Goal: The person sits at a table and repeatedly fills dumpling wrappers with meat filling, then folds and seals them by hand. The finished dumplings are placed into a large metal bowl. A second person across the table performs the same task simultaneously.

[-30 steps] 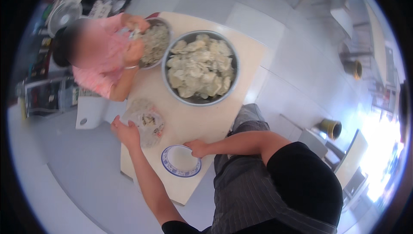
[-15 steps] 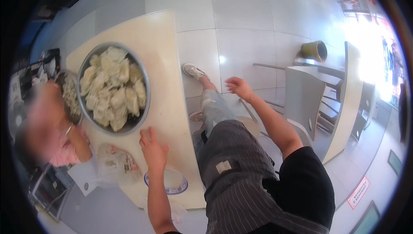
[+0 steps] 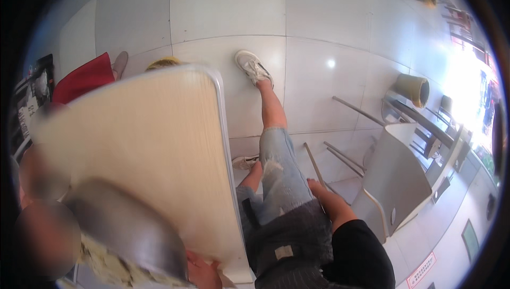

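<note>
Beside the table's near-left part, my left hand is at the end of a large metal basin. The basin hides part of its fingers, and motion blurs the rest, so I cannot tell whether it grips the rim. The basin's outer wall faces up the view; whether it is tilted is unclear. Pale dumplings show along its lower side. My right hand hangs low beside my jeans, apart from the table. Its fingers are small and indistinct, and nothing is visibly held.
The pale wooden table has a rounded metal-edged corner ahead. Chairs with thin legs stand on my right, near a bin. A blurred person is at the left; a red cloth and a shoe appear beyond the table.
My view has swung, so the basin now sits at the lower left with its outer wall showing. My left hand has come to its end. My right arm has dropped to my side.
</note>
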### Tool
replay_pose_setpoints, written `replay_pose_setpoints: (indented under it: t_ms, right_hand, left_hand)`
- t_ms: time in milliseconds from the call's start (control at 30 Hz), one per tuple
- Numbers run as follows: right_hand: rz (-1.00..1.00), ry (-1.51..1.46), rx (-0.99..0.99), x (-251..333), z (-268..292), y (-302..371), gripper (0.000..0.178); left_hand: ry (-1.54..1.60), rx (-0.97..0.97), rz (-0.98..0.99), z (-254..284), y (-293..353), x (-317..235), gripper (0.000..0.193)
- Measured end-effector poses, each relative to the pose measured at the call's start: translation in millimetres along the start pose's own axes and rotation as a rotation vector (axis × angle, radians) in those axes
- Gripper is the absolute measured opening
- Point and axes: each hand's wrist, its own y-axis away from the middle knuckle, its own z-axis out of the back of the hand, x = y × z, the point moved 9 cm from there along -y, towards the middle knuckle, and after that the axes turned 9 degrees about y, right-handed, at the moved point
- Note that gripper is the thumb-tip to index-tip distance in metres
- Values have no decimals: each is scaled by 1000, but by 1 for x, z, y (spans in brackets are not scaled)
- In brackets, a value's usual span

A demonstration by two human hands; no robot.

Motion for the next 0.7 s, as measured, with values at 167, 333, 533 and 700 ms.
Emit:
replay_pose_setpoints:
  t_ms: [167,333,533,700]
  right_hand:
    - [-33,12,-5,-10,35,0,34]
    - [-46,72,-77,17,122,0,33]
    - [-19,470,-70,23,225,8,31]
    - [206,883,-23,71,329,54,28]
  left_hand:
    - [277,87,373,-18,9,9,110]
    - [212,105,386,-31,14,15,94]
    - [383,107,447,-32,13,3,76]
    - [558,55,524,-38,21,-7,61]
